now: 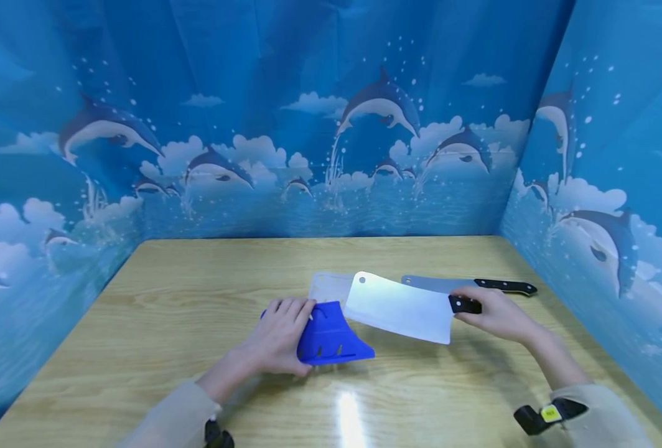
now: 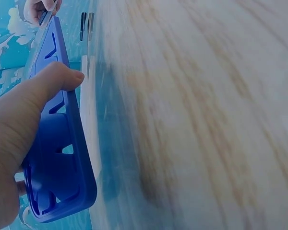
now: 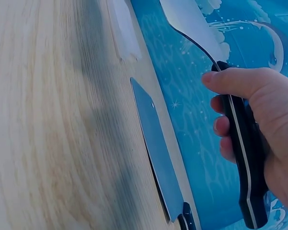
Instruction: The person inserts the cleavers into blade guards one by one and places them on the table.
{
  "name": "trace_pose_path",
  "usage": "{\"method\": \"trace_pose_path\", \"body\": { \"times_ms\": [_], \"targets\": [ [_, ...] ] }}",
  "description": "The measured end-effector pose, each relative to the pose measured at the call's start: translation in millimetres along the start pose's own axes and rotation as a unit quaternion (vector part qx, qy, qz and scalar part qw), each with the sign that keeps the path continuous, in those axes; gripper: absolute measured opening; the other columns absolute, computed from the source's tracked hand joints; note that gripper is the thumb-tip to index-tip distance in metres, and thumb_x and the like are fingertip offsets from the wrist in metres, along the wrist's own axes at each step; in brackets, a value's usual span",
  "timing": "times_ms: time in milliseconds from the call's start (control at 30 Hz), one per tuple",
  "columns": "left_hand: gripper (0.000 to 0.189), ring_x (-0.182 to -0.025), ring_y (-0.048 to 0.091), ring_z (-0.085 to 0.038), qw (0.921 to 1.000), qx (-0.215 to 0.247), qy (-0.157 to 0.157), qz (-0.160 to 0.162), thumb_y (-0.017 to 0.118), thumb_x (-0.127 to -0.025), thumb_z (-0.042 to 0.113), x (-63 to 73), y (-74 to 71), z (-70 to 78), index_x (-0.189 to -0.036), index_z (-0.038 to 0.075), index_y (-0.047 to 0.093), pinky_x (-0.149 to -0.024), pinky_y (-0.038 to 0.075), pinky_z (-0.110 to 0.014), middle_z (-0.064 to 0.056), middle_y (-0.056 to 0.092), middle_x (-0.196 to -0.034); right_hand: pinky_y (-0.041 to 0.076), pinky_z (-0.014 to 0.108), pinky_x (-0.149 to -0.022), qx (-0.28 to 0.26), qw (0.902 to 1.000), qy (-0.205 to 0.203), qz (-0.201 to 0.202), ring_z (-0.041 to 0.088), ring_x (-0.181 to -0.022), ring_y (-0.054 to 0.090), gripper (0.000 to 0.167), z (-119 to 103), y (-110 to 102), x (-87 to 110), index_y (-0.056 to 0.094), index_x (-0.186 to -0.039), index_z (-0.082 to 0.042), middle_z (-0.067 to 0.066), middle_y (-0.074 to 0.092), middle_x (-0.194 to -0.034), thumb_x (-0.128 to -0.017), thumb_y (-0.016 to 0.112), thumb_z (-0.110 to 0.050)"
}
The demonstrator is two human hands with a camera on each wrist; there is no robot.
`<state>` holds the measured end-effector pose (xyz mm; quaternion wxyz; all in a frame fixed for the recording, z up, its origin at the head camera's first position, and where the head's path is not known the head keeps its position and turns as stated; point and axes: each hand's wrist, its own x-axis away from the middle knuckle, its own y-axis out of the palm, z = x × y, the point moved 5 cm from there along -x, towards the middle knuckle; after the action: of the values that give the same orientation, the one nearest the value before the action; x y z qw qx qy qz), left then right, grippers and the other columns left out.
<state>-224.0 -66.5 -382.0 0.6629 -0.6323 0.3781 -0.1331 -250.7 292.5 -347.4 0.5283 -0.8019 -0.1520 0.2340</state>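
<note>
Cleaver [image 1: 398,308] and blue slotted piece [image 1: 331,330], each in one hand above a wood-grained table [image 1: 196,280]. We see the left hand [image 1: 279,336] clasping the blue slotted piece by its left end, left of the table's midline, with the fingers over the far side and the thumb at the near side; the left wrist view shows the thumb laid across the rim. Whether this piece touches the table we cannot tell. On the right, we find the right hand [image 1: 496,314] wrapped round the cleaver's black handle, fingers curled and thumb close to the blade, which is raised and points toward the blue slotted piece. We cannot tell whether the two touch.

Behind them, nearer the table's far edge, we note a pale flat slab [image 1: 328,286], partly hidden by the cleaver and the blue slotted piece. A second knife [image 1: 440,284] lies flat toward the far right corner, its blade pointing left and its black handle near the right edge. A black strap [image 1: 549,415] with a yellow label crosses the right wrist. Beyond the table's edges, we observe a blue curtain [image 1: 286,74] printed with dolphins and clouds.
</note>
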Motion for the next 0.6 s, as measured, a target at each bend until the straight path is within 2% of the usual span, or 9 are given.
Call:
{"method": "trace_pose_path", "body": {
  "times_ms": [133, 267, 400, 500, 600],
  "targets": [
    [0.111, -0.105, 0.047, -0.027, 0.9999, -0.005, 0.006, 0.012, 0.072, -0.048, 0.063, 0.4, -1.6, 0.0, -0.133, -0.001, 0.04, -0.088, 0.039, -0.045, -0.013, 0.05, -0.12, 0.051, 0.038, -0.069, 0.022, 0.9995, -0.015, 0.016, 0.024, -0.086, 0.061, 0.031, -3, -1, -0.7, 0.063, -0.107, -0.002, 0.009, 0.064, -0.098, -0.077, 0.071, -0.006],
    [0.111, -0.105, 0.047, -0.026, 0.9996, -0.012, 0.014, 0.02, 0.072, -0.047, 0.063, 0.8, -3.0, -0.3, -0.132, -0.001, 0.041, -0.086, 0.039, -0.045, -0.012, 0.05, -0.12, 0.052, 0.044, -0.071, 0.077, 0.9942, -0.058, 0.048, 0.03, -0.088, 0.063, 0.037, -11, -5, 1.5, 0.064, -0.109, 0.001, 0.014, 0.066, -0.1, -0.075, 0.074, -0.007],
    [0.11, -0.104, 0.048, -0.026, 0.999, -0.022, 0.026, 0.028, 0.072, -0.047, 0.063, 1.2, -4.3, -1.8, -0.132, -0.002, 0.043, -0.085, 0.039, -0.045, -0.012, 0.052, -0.12, 0.052, 0.036, -0.06, 0.123, 0.9828, -0.107, 0.086, 0.025, -0.077, 0.064, 0.044, -22, -11, 4.3, 0.064, -0.113, 0.001, 0.012, 0.067, -0.097, -0.072, 0.076, -0.009],
    [0.111, -0.105, 0.048, -0.025, 0.9985, -0.025, 0.035, 0.033, 0.072, -0.047, 0.063, 2.2, -5.5, -3.1, -0.132, -0.002, 0.044, -0.084, 0.039, -0.044, -0.012, 0.052, -0.121, 0.048, 0.029, -0.05, 0.134, 0.9776, -0.125, 0.104, 0.019, -0.067, 0.063, 0.047, -26, -13, 5.5, 0.063, -0.115, -0.001, 0.01, 0.067, -0.094, -0.07, 0.076, -0.009],
    [0.111, -0.106, 0.049, -0.025, 0.998, -0.025, 0.043, 0.04, 0.072, -0.047, 0.064, 3.2, -7.1, -3.4, -0.132, -0.001, 0.044, -0.083, 0.039, -0.042, -0.011, 0.053, -0.121, 0.05, 0.032, -0.053, 0.134, 0.9769, -0.125, 0.109, 0.022, -0.071, 0.064, 0.047, -28, -14, 6.5, 0.063, -0.115, -0.001, 0.012, 0.067, -0.096, -0.07, 0.076, -0.009]
  ]
}}
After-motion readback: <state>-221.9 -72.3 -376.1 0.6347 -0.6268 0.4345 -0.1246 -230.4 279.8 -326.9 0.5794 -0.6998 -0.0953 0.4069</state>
